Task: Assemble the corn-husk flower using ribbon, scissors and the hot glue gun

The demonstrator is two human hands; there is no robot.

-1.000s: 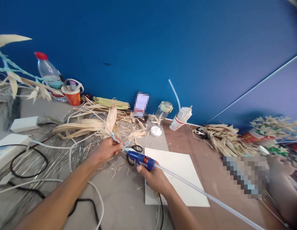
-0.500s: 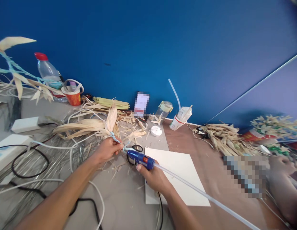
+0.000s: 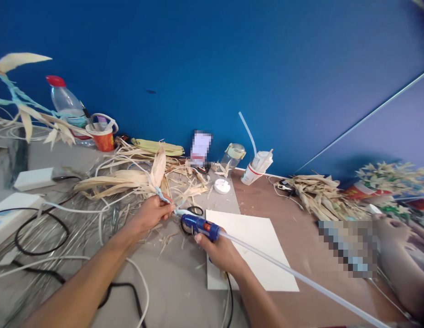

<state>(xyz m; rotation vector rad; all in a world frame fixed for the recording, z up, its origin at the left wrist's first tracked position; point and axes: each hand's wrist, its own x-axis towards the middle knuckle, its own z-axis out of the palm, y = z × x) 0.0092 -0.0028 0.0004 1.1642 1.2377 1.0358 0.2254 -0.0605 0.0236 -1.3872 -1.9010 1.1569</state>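
My left hand is closed in a pinch on a light-blue wrapped stem, which carries a dried corn husk leaf at its upper end. A blue hot glue gun sits in my right hand, fingers wrapped around its handle. The gun's nozzle points left and meets the stem just beside my left fingertips; whether it touches cannot be made out. A long clear glue stick runs out of the gun's back toward the lower right. Under the gun lies a white sheet.
Corn husks and scraps lie beyond my left hand, near a phone, a lidded jar and a paper cup. Cables and thin wires cross the left side. Another person's hand is at the far right.
The view has shifted very slightly. Both hands, the stem and the glue gun stay almost in place; the other person's hand at the right has moved a little left.
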